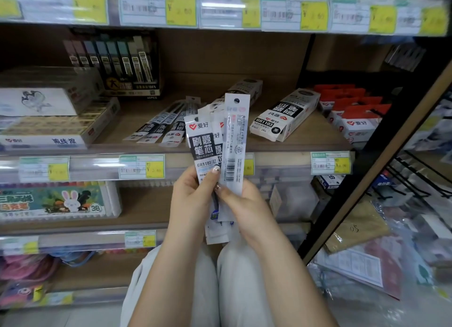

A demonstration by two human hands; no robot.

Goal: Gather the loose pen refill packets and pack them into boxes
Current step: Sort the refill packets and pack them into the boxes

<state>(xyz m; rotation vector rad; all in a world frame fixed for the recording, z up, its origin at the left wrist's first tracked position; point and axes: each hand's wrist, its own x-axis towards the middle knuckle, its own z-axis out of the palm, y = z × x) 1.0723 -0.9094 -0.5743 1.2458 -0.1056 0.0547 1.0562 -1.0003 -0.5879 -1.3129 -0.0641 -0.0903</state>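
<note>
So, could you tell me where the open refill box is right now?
The open refill box lies on its side on the middle shelf, right of the loose packets, beside the red-topped boxes.

**Hidden, cropped and blurred around the held packets**

The lower ends of the held packets (215,140) are covered by the left hand (193,199) and right hand (244,204), so their count cannot be told. Behind the packets, the loose pile (161,128) on the shelf is partly hidden. Above them, the price tags (181,7) are too blurred to read. Right of them, the bags (362,258) are smeared and cut by the frame edge.
</note>
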